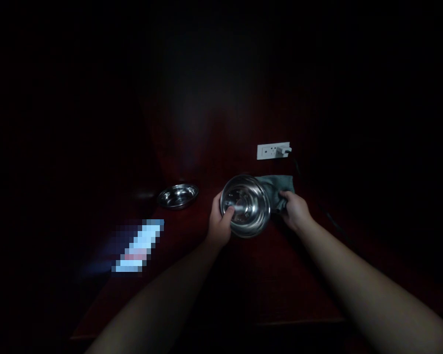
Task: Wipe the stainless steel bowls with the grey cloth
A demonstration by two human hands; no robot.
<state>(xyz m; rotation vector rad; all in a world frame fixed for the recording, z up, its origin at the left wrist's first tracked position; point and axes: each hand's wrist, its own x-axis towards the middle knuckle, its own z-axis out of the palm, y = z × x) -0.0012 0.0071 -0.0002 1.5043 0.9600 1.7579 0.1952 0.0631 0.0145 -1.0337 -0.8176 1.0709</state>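
My left hand [219,222] grips the left rim of a shiny steel bowl [248,202], thumb inside it, and holds it tilted so its inside faces me above a dark red wooden table [266,280]. My right hand [295,209] is closed on a grey-green cloth [276,186], which lies against the bowl's right and back side. A second, shallower steel bowl [177,195] rests on the table to the left, apart from both hands.
The room is very dark. A white power strip [271,150] with a white plug in it lies on the table behind the bowl, its dark cable running off right. A blurred bright patch [138,247] glows at the left.
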